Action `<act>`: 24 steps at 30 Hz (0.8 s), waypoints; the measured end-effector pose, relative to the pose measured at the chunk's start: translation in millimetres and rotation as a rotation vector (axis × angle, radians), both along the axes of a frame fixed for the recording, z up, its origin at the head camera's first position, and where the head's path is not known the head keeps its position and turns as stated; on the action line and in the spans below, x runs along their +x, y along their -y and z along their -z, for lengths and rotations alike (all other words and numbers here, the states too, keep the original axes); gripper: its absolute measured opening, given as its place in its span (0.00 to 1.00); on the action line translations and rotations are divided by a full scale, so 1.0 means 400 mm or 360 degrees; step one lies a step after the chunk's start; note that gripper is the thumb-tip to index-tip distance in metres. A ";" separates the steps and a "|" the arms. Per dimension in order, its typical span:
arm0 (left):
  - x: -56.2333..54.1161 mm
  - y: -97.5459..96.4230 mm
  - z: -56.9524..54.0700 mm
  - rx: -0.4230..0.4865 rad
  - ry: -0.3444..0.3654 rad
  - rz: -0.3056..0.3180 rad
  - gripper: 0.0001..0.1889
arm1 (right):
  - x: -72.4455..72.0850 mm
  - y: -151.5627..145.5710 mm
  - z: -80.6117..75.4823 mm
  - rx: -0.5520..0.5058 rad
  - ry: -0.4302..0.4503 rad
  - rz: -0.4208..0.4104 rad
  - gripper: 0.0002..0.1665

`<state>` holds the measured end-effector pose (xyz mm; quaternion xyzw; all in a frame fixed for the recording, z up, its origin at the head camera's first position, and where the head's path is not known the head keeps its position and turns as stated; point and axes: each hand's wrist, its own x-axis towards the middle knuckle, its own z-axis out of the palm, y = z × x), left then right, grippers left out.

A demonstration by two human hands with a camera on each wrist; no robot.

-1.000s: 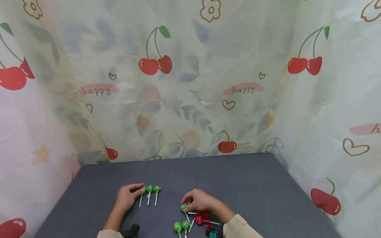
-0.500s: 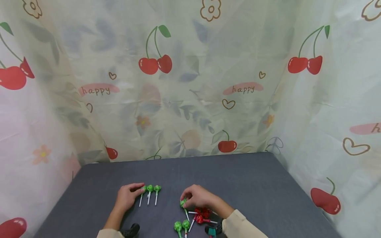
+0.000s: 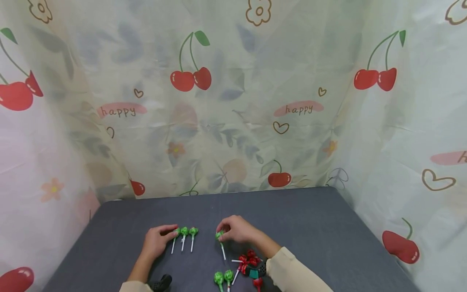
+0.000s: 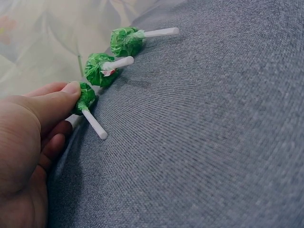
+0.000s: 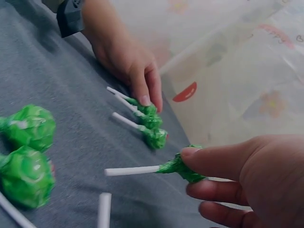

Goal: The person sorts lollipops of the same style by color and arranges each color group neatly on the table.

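My left hand (image 3: 155, 242) pinches the wrapped head of a green lollipop (image 4: 87, 97) at the left end of a short row on the grey cloth. Beside it lie a second green lollipop (image 4: 100, 70) and a third (image 4: 127, 42), white sticks toward me. Between thumb and fingers, my right hand (image 3: 238, 230) holds another green lollipop (image 5: 176, 167) by its head, its white stick pointing back toward me. In the head view this hand is to the right of the row, with a gap between.
Several red lollipops (image 3: 243, 258) lie in a pile below the right forearm, partly hidden by the wrist device (image 3: 260, 271). Two green lollipops (image 3: 228, 276) lie near the front edge of the view. A patterned curtain (image 3: 233, 121) surrounds the dark table (image 3: 292, 215).
My right hand has lifted its green lollipop away from the red pile and carried it farther back and slightly left. My left hand stays at the row.
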<state>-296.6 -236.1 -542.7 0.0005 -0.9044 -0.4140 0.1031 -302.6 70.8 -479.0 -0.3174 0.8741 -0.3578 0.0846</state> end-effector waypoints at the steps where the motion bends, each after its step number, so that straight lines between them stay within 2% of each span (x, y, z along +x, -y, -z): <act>1: 0.001 -0.001 -0.001 0.0000 0.0001 -0.0001 0.14 | -0.003 0.004 -0.004 0.0000 -0.0009 0.0009 0.08; 6: 0.002 -0.002 -0.002 0.0004 0.0006 -0.0004 0.14 | -0.024 0.026 -0.015 -0.0016 -0.0037 0.0071 0.10; 11: 0.003 -0.002 -0.004 0.0020 0.0008 -0.0003 0.13 | -0.043 0.053 -0.010 -0.0029 -0.0070 0.0128 0.11; 16: 0.003 -0.002 -0.003 0.0014 0.0001 -0.0007 0.13 | -0.060 0.085 0.018 -0.0032 -0.0135 0.0192 0.11; 24: 0.002 -0.002 -0.001 0.0020 -0.0009 -0.0008 0.13 | -0.064 0.133 0.072 -0.0075 -0.0082 0.0357 0.10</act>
